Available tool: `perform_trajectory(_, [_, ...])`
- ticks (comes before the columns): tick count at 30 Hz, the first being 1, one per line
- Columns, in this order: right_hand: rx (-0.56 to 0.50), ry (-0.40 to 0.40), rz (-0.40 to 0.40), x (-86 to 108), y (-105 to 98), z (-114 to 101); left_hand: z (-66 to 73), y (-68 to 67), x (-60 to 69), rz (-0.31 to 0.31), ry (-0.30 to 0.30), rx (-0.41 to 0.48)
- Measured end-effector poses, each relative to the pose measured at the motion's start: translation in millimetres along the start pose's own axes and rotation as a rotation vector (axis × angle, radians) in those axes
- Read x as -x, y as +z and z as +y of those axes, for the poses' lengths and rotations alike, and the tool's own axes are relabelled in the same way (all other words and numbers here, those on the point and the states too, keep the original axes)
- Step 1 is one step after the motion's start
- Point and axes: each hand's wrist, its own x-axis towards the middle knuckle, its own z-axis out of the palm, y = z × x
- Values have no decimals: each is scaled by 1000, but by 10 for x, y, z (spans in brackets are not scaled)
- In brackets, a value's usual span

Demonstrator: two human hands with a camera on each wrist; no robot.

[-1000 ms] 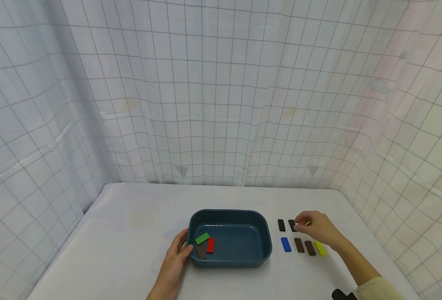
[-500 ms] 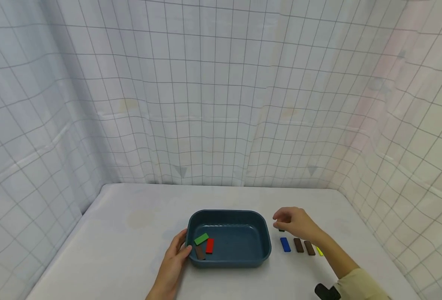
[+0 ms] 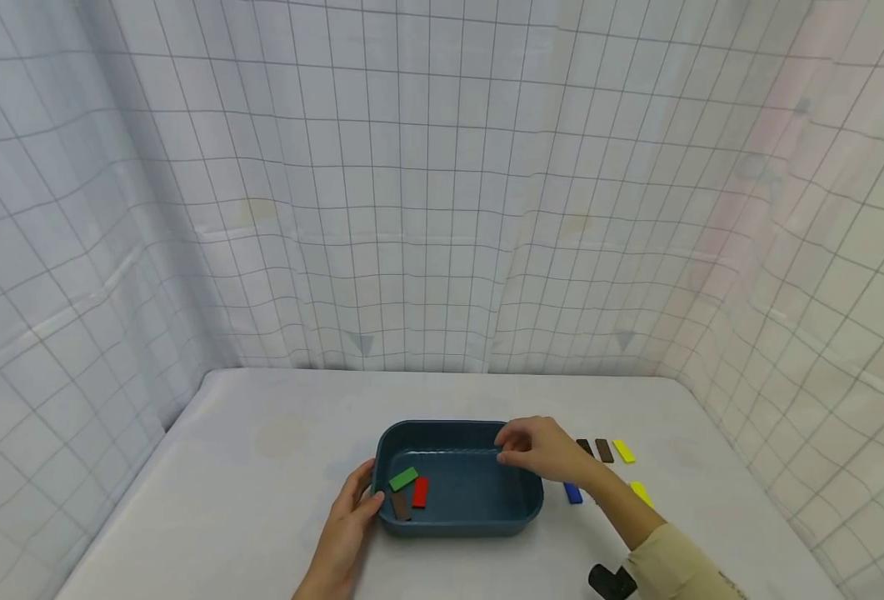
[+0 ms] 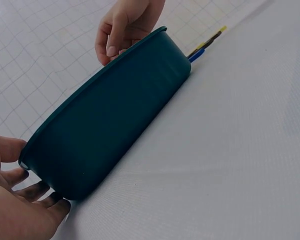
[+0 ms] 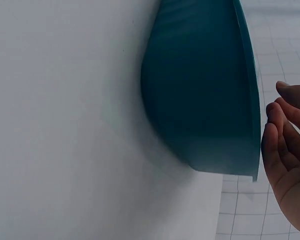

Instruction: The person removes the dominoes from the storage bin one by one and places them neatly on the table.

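My left hand grips the left end of the dark teal tray, thumb at the rim and fingers against the outer wall. Inside, at the left, lie a green block, a red block and a brown block. Over the tray's right rim hovers my right hand, fingers loosely bent. The right wrist view has this hand with thumb and fingertips apart; no block shows between them. Blocks right of the tray include a blue block and a black block, partly covered by my right arm.
Farther right on the white table lie a brown block and two yellow blocks, one nearer the front, beside my forearm. Gridded white curtains stand behind and at both sides.
My right hand has moved left, from above the blocks to the tray's right rim, uncovering a brown and a yellow block in the back row. My left hand has stayed on the tray.
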Motion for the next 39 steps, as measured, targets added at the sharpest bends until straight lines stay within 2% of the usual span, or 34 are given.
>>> perform_trajectory(4, [2,-24,-23,-87,120,-29,0,1,-4,-9,1,3])
perform_trajectory(9, [0,-15,-39,-202,265,-72,13,5,-14,-15,3,0])
perform_trajectory(16, [-8,-65,-64,-421,534,-69,18,0,-13,-19,3,-4])
perform_trajectory(22, [-32,-38,-104,-601,732,-95,9,-6,-19,-29,-2,0])
perform_trajectory(28, [43,-40,-158,-686,915,-102,-9,1,12,-32,4,-3])
perform_trajectory(33, [120,-52,-148,-740,985,-163,0,-5,44,-23,27,-4])
perform_trajectory(39, [110,-39,-174,-757,995,-136,-3,-12,28,-28,24,-5])
